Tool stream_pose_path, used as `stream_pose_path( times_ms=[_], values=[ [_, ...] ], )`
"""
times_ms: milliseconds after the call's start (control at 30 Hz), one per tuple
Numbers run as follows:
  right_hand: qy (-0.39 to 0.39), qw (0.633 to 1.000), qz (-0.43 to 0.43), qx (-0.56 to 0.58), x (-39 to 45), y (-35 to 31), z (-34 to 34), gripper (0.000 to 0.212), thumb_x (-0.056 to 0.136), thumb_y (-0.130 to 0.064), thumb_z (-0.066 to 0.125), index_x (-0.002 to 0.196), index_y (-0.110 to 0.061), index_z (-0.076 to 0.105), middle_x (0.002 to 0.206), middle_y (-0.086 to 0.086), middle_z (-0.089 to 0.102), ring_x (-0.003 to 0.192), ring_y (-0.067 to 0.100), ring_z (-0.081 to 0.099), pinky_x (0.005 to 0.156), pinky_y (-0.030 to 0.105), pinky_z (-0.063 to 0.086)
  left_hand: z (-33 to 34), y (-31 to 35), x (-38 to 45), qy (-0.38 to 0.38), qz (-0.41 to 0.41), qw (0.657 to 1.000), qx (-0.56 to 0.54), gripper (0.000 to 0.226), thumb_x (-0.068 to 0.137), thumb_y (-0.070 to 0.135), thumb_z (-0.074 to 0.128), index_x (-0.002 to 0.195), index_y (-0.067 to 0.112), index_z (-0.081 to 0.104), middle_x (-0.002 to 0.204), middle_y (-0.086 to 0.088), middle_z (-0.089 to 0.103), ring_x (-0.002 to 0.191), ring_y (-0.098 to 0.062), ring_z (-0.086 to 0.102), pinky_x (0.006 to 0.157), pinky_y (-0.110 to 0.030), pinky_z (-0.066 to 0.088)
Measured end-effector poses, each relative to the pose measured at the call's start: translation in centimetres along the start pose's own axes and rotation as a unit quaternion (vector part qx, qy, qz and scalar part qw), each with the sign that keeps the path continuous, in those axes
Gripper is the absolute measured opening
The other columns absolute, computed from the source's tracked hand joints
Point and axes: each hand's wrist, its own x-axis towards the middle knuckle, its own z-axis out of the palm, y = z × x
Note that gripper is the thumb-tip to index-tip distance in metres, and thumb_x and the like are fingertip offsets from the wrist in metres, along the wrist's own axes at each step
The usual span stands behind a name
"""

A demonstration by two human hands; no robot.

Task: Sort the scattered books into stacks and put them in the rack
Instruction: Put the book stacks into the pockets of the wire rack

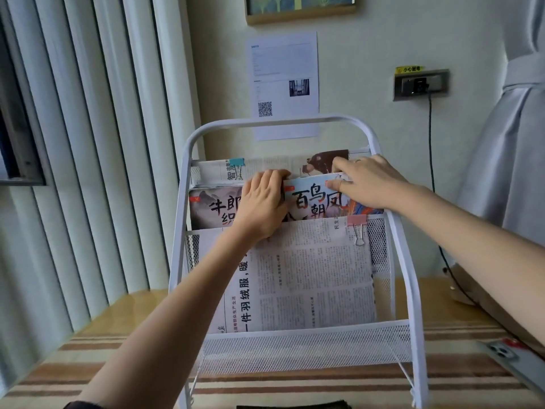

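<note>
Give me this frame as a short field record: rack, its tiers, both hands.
rack: white mesh rack on a striped surface
top tier: newspaper with blue clip
middle tier: two books side by side, dark-cover book at left
bottom tier: newspaper with pink clip
left hand: rests on the books, fingers curled over their top edge
right hand: pinches the light-blue book at its top
</note>
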Motion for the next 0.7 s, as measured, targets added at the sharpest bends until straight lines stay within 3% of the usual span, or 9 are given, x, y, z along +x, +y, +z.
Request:
stream_pose_path(
  times_ms=[133,267,367,433,467,567,700],
  values=[
    [0.014,0.995,0.016,-0.093,-0.3,-0.9,0.0,0.036,0.092,-0.05,0.032,0.112,-0.022,0.043,0.114,0.009,0.055,0.113,0.027,0.046,0.098,0.043,0.029,0.2,0.1,0.3,-0.008,0.02,0.999,0.039,0.046,0.09,0.046,0.05,0.132,0.026,0.044,0.127,0.0,0.046,0.118,-0.023,0.037,0.099,-0.034,0.022],
    [0.085,0.993,0.025,-0.077,-0.8,-2.4,-0.3,0.061,0.087,-0.06,0.028,0.13,-0.017,0.031,0.128,0.012,0.046,0.119,0.031,0.043,0.099,0.048,0.032,0.3,0.0,0.4,-0.011,0.031,0.998,0.051,0.05,0.094,0.041,0.043,0.143,0.034,0.036,0.13,0.003,0.046,0.121,-0.022,0.034,0.099,-0.033,0.018],
    [0.017,0.999,-0.02,-0.034,-1.4,-2.7,0.7,0.064,0.092,-0.057,0.029,0.147,-0.03,0.011,0.156,-0.001,0.015,0.142,0.021,0.017,0.114,0.047,0.015,0.1,-0.3,0.3,-0.035,0.04,0.997,0.062,0.061,0.092,0.03,0.044,0.149,0.034,0.022,0.136,0.003,0.042,0.124,-0.021,0.03,0.099,-0.031,0.012],
    [-0.035,0.998,-0.011,-0.043,-1.8,-2.4,1.9,0.061,0.097,-0.045,0.029,0.148,-0.039,-0.005,0.157,-0.012,-0.01,0.145,0.011,-0.004,0.116,0.046,-0.002,0.0,-0.4,0.2,-0.042,0.05,0.996,0.065,0.065,0.092,0.028,0.048,0.149,0.034,0.017,0.138,0.003,0.042,0.126,-0.021,0.03,0.101,-0.031,0.012],
    [-0.037,0.998,0.0,-0.045,-2.0,-2.3,2.2,0.061,0.099,-0.039,0.029,0.147,-0.041,-0.008,0.156,-0.015,-0.013,0.144,0.008,-0.007,0.116,0.046,-0.005,0.0,-0.4,0.1,-0.037,0.052,0.996,0.064,0.065,0.093,0.028,0.049,0.149,0.034,0.017,0.139,0.003,0.042,0.126,-0.021,0.031,0.102,-0.032,0.014],
    [-0.017,0.999,0.018,-0.042,-2.4,-2.2,2.6,0.061,0.099,-0.032,0.03,0.148,-0.04,-0.005,0.156,-0.015,-0.009,0.144,0.006,-0.006,0.115,0.048,-0.006,0.0,-0.1,-0.1,-0.021,0.038,0.997,0.062,0.062,0.093,0.033,0.051,0.148,0.035,0.022,0.138,0.004,0.044,0.125,-0.021,0.035,0.104,-0.033,0.018],
    [-0.026,0.998,0.049,-0.001,-2.8,-2.6,2.5,0.057,0.101,-0.038,0.023,0.148,-0.034,-0.009,0.156,-0.013,-0.01,0.143,0.005,-0.012,0.115,0.047,-0.012,-0.2,0.3,-0.3,-0.014,0.045,0.996,0.08,0.055,0.095,0.036,0.047,0.147,0.032,0.03,0.14,0.002,0.045,0.127,-0.023,0.036,0.107,-0.033,0.018]
  ],
)
